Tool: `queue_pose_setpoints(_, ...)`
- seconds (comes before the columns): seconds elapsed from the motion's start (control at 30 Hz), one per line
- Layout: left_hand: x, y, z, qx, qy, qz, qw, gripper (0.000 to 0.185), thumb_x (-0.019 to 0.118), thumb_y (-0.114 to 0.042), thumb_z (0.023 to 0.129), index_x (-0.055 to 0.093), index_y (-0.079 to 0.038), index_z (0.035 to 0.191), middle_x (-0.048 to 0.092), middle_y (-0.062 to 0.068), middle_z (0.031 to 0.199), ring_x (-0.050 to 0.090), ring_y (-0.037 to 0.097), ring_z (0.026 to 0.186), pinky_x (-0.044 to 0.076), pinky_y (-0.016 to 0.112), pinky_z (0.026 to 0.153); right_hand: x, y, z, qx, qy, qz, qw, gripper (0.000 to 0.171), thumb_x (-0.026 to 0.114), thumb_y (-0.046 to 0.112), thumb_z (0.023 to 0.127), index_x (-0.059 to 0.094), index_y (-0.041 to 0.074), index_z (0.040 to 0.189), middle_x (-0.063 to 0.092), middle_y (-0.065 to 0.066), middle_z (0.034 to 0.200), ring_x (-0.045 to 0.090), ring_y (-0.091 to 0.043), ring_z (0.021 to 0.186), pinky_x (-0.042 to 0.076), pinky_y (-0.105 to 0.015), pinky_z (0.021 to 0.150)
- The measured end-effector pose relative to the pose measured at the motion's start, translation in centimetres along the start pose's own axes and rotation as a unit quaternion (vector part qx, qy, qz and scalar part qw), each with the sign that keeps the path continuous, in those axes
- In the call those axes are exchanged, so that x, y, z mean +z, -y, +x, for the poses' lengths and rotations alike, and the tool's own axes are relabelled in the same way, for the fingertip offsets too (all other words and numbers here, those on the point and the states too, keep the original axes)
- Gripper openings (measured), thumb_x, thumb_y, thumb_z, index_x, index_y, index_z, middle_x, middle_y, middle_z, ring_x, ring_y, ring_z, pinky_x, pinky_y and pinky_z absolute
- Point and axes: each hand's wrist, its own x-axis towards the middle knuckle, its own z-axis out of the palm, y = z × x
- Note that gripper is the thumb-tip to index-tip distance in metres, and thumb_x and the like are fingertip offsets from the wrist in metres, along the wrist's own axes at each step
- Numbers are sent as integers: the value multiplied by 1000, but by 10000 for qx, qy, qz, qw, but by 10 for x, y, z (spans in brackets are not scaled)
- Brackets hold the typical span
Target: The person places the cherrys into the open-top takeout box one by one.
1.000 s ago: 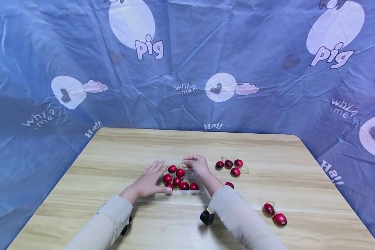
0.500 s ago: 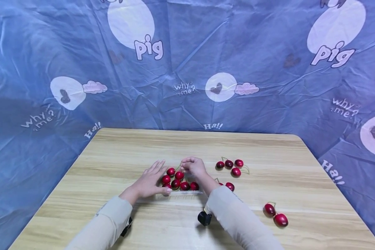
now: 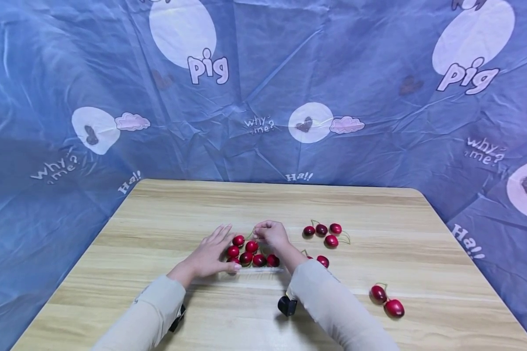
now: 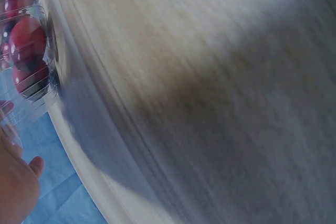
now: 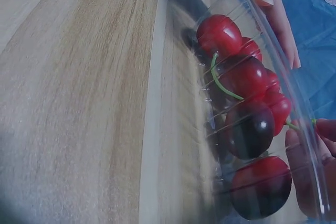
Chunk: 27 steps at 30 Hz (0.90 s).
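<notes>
A clear plastic box (image 3: 256,270) with several red cherries (image 3: 246,258) in it sits on the table between my hands. My left hand (image 3: 207,254) rests at the box's left end, fingers spread and nearly straight, thumb at the near corner. Above the far right part of the box, my right hand (image 3: 274,236) pinches a thin green cherry stem (image 3: 250,234) between thumb and fingertips. In the right wrist view the stem (image 5: 292,126) runs from a cherry (image 5: 276,107) inside the box to the fingertips. The right hand and wrist hide the box's right end.
Beyond the right hand lie several stemmed cherries (image 3: 321,230) on the wooden table (image 3: 193,204). Another cherry (image 3: 322,262) lies beside the right forearm, with one partly hidden there. A joined pair (image 3: 386,301) is nearer the front right. A blue printed cloth (image 3: 228,146) hangs behind.
My right hand has moved slightly left and lower with the stem, and the cherries in the box have shifted a little left. The left hand stays put.
</notes>
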Motion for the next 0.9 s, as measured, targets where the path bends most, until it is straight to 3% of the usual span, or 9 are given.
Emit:
queue_pose_setpoints(0.2,-2,0,0,26,4,21,10000,90,54,-61,70,24,-10,137,7,8,144,1,26,129,13,58,95,-3,6,-3,-17,-115,-27,9999,11,53,-4,80,57,-10,89,62,-14,77,60,-24,72,51,-30,64)
queue_pose_setpoints(0.67,-5,0,0,79,46,140,9999,93,50,-67,68,24,-9,137,7,10,143,2,27,129,14,57,96,-13,19,-10,-168,-128,-25,9998,13,56,-5,78,56,-12,89,62,-17,76,60,-17,62,51,-32,65)
queue_pose_setpoints(0.9,-6,0,-1,32,59,118,9999,93,49,-67,68,23,-11,137,6,9,144,1,26,129,13,57,96,-27,26,-17,-159,-32,182,9997,16,55,-5,79,55,-12,93,62,-15,78,61,-18,67,49,-35,71)
